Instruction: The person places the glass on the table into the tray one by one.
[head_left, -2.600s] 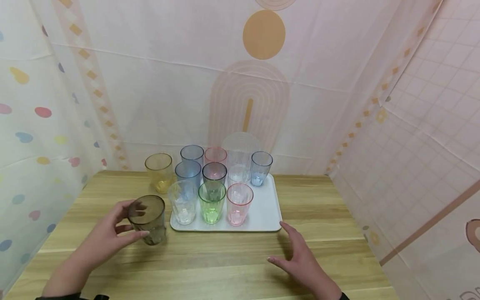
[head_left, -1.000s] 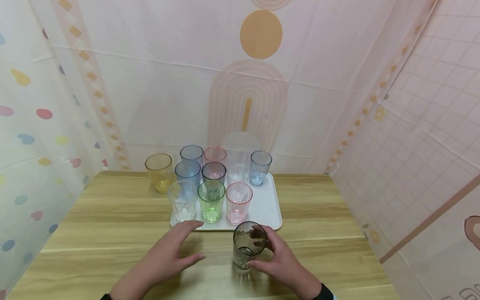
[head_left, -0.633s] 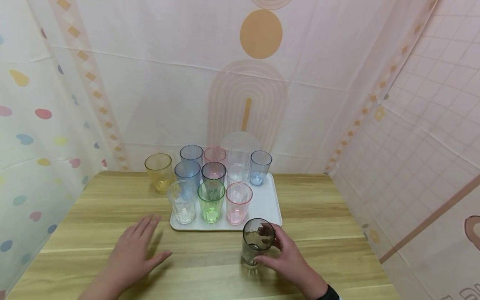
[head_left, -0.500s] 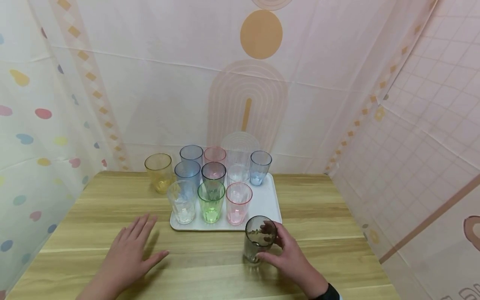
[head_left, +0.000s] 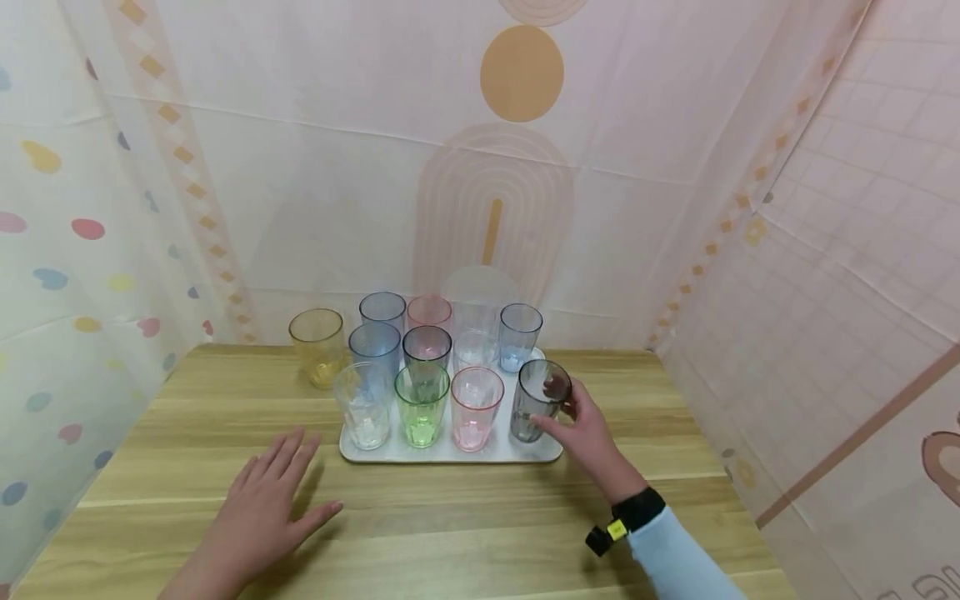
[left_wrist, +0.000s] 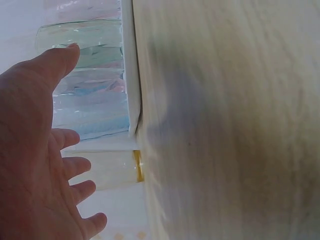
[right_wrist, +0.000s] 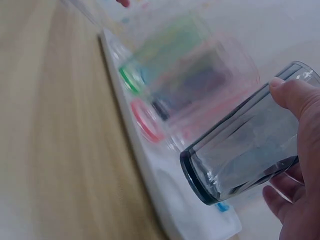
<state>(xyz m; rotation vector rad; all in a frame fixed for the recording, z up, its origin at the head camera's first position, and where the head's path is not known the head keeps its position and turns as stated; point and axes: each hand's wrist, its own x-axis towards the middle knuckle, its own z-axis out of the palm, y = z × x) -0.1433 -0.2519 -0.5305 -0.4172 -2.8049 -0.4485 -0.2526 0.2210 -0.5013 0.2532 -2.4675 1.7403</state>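
Observation:
My right hand (head_left: 581,421) grips a smoky grey drinking glass (head_left: 538,400) upright over the front right corner of a white tray (head_left: 450,455). In the right wrist view, the base of this grey glass (right_wrist: 200,180) hangs close over the tray, thumb on one side and fingers on the other. Left of it on the tray stand a pink glass (head_left: 476,408) and a green glass (head_left: 422,408), with a clear glass (head_left: 366,412) at the left end. My left hand (head_left: 258,508) is spread, palm down, above the table left of the tray, holding nothing.
Behind the front row stand several more glasses, among them a dark-rimmed glass (head_left: 427,343) and a light blue glass (head_left: 519,337) at the back right. A yellow glass (head_left: 318,346) stands on the wooden table (head_left: 450,533) left of the tray. Patterned cloth (head_left: 337,183) hangs behind.
The grey glass passed from my left hand to my right, then moved right and back from the table's front to over the tray. My left hand let go and drew back left.

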